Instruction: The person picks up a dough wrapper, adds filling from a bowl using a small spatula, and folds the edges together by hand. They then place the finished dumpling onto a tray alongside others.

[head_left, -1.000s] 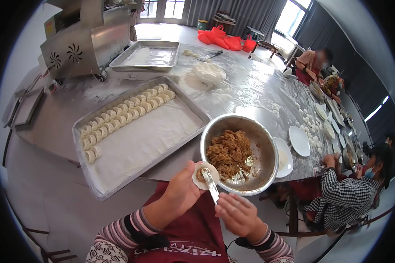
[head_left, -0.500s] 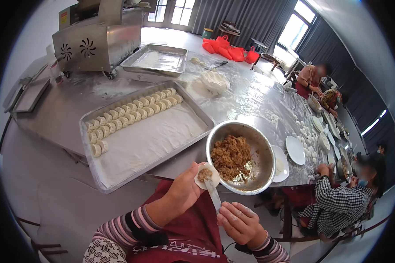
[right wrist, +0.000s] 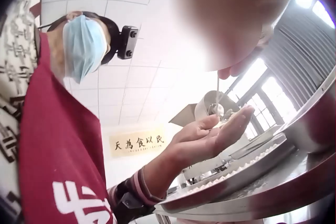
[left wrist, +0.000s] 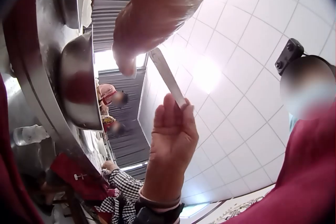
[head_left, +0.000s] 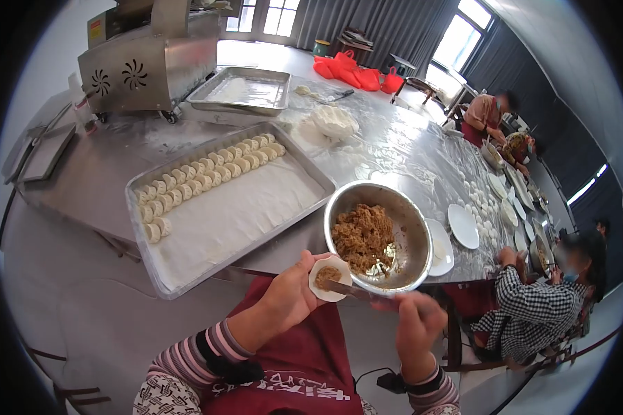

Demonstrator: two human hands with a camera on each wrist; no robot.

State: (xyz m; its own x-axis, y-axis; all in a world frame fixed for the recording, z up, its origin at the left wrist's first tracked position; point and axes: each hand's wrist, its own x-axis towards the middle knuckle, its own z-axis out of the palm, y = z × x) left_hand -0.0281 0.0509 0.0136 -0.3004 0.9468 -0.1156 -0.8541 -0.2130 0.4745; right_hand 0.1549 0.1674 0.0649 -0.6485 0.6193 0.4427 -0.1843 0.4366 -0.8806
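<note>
In the head view my left hand (head_left: pixel 284 297) holds a round dumpling wrapper (head_left: pixel 343 267), thumb at its edge and fingers beneath. A dab of brown filling (head_left: pixel 325 275) sits in the wrapper's middle. My right hand (head_left: pixel 419 328) grips a flat metal spatula (head_left: pixel 354 290), whose tip lies over the filling. The left wrist view shows the same spatula (left wrist: pixel 168 77) rising from the right hand's fingers toward the left palm. Just beyond both hands stands a steel bowl (head_left: pixel 417 242) with a mound of brown filling (head_left: pixel 363 235). From the right wrist, the wrapper is mostly hidden.
Left of the bowl, a paper-lined tray (head_left: pixel 235 214) bears rows of crescent dumplings (head_left: pixel 208 173). Behind are another metal tray (head_left: pixel 242 93), a floury mound (head_left: pixel 334 121) and a steel machine (head_left: pixel 138 72). White plates (head_left: pixel 462 226) and small dough pieces lie right, near a person in checks (head_left: pixel 533 304).
My right hand has moved right and turned, bringing the spatula from steep to nearly level across the wrapper's lower edge. My left hand keeps the wrapper by the bowl.
</note>
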